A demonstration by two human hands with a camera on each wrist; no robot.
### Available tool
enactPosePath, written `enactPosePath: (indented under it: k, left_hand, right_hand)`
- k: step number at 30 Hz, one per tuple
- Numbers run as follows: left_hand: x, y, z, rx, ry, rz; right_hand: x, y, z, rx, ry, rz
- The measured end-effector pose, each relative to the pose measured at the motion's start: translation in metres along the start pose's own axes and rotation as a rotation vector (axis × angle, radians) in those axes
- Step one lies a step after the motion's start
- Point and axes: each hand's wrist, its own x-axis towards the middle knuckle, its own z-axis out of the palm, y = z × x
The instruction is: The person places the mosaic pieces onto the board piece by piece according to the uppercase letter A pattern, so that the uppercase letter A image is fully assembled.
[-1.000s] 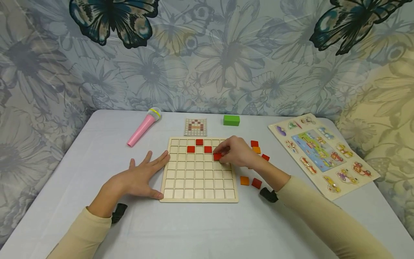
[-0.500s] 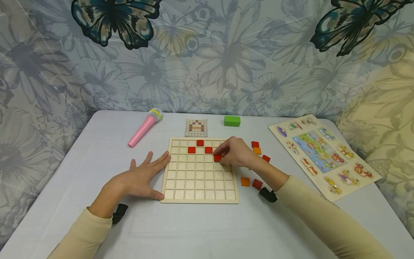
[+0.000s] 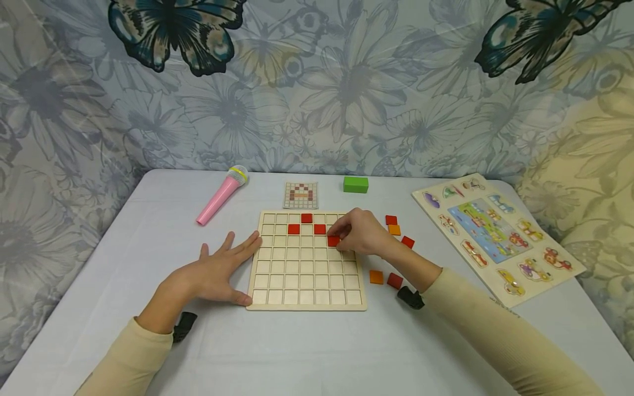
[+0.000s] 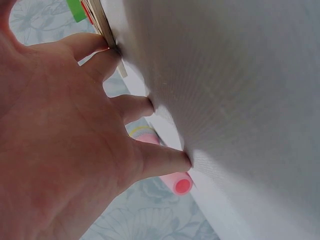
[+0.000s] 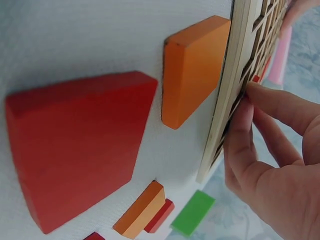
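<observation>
A wooden grid board [image 3: 306,267] lies flat on the table. My left hand [image 3: 214,274] rests with fingers spread, its fingertips and thumb at the board's left edge; in the left wrist view the straight fingers press down on the white cloth. With thumb and fingertips, my right hand [image 3: 364,234] pinches a red square tile [image 3: 333,241] at a cell of the third row, partly hidden by the hand. Three other red tiles sit in cells above: one top red tile [image 3: 306,218], a left one [image 3: 294,229] and a right one [image 3: 320,229].
Loose red tiles [image 3: 394,280] and orange tiles [image 3: 376,277] lie right of the board. Behind it are a small pattern card [image 3: 300,196], a green block [image 3: 355,185] and a pink toy microphone [image 3: 220,199]. A picture puzzle board [image 3: 497,239] lies at the right.
Both hands keep their places, with the red tile still under the right fingertips. Only the head view shifts very slightly.
</observation>
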Motion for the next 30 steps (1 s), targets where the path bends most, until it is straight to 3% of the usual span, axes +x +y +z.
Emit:
enactPosePath:
  k: [20,30]
  left_hand:
    - [-0.0007,0.0020,-0.0005,-0.005,-0.005,0.002]
    - [-0.0017,0.0029,-0.0007,-0.002,-0.003,-0.002]
  right_hand:
    - [0.0011,0.0023,-0.0002,0.028,-0.006,0.016]
    - [-0.0057,0.0083,-0.0057,0.046,0.032,-0.056]
